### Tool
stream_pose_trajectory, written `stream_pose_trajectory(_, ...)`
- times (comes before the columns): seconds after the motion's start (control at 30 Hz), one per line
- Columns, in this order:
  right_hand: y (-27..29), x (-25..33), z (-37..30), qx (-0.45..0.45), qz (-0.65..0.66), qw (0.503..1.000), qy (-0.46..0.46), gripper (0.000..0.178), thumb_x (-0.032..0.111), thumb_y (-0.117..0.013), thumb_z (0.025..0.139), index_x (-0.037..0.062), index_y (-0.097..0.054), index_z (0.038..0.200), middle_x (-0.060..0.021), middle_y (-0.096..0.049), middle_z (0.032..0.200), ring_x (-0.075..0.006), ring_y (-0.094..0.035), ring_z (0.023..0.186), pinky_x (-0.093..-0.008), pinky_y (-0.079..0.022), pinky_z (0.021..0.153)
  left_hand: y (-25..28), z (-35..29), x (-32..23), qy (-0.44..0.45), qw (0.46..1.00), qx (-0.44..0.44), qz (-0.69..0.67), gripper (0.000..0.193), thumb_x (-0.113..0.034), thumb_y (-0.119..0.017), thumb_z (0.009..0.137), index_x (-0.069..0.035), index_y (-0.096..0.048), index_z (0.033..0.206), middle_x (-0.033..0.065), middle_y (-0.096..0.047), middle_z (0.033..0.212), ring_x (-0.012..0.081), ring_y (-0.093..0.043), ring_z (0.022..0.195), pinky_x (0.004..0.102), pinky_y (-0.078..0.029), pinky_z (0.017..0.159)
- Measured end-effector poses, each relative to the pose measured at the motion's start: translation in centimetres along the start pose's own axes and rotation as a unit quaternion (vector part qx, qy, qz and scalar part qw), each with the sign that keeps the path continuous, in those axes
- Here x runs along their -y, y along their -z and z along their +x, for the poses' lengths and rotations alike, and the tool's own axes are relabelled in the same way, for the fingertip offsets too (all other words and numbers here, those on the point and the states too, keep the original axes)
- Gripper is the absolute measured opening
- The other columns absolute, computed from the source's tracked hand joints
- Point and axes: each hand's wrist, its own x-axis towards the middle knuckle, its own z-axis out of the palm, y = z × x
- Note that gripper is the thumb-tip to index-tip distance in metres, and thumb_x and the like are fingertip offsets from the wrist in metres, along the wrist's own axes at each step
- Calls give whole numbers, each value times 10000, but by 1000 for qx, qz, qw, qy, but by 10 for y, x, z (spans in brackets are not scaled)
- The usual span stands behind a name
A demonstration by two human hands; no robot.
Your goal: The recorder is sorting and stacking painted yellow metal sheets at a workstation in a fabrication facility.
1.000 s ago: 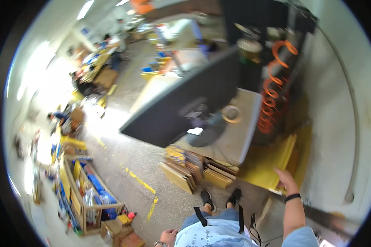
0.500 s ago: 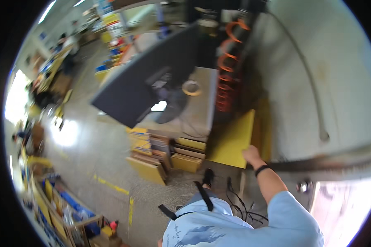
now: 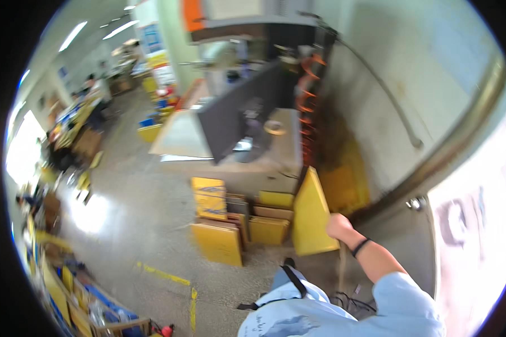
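Observation:
My right hand (image 3: 339, 227), with a dark band at the wrist, is closed on the edge of a large flat yellow board (image 3: 311, 222). The board stands upright and tilted, beside several boards and panels resting on the floor. Closest to it is a yellow panel (image 3: 269, 230) with others behind it. Further left stand a yellow board (image 3: 216, 246) and a yellow piece with blue markings (image 3: 209, 196). My left hand is out of view.
Above the boards is a table (image 3: 258, 168) carrying a dark monitor (image 3: 239, 106) and a roll of tape (image 3: 274, 128). An orange coiled hose (image 3: 306, 112) hangs beside it. Black cables (image 3: 354, 303) lie by my feet. A wooden crate (image 3: 84, 314) sits lower left.
The yellow board has come closer to upright, with my right hand still on its edge. My view has shifted, so the table and monitor appear further right.

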Motion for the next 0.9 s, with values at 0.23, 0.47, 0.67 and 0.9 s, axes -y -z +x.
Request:
stream_pose_trajectory(0.23, -30, -20, -34, -89, -75, 988, 100, 371, 358, -604, 889, 137, -714, 1166, -198, -729, 996, -374, -713, 903, -492, -570, 798, -9, 25, 110, -251, 919, -37, 302, 369, -247, -511, 1033, -3, -623, 1287, 144, -656, 1281, 290, -639, 1122, 460, -501, 966)
stream_pose_trajectory(0.47, 29, 106, -85, -22, 131, 956, 263, 191, 148, -678, 740, -30, -657, 675, -245, -627, 633, -395, -610, 573, -470, -461, 527, -18, -51, 138, -185, 926, 16, 329, 320, -198, -484, 1018, -33, -666, 1223, 161, -669, 1257, 317, -652, 1080, 458, -519, 868)
stream_pose_trajectory(0.67, 54, 205, -46, 103, 83, 932, 336, 114, 73, -748, 733, 5, -665, 696, -161, -591, 575, -290, -523, 492, -384, -437, 468, 7, -43, 147, -168, 784, 0, 597, 336, -205, -428, 1048, -80, -689, 1218, 144, -681, 1244, 297, -666, 1055, 436, -542, 782)
stream_pose_trajectory(0.9, 122, 404, -63, 83, -75, 877, 467, 183, 190, -645, 857, 18, -708, 866, -264, -673, 817, -444, -664, 783, -485, -511, 649, 57, 17, 92, -46, 996, -17, 81, 398, -227, -377, 1080, -2, -573, 1344, 159, -566, 1411, 316, -527, 1293, 398, -440, 1045)
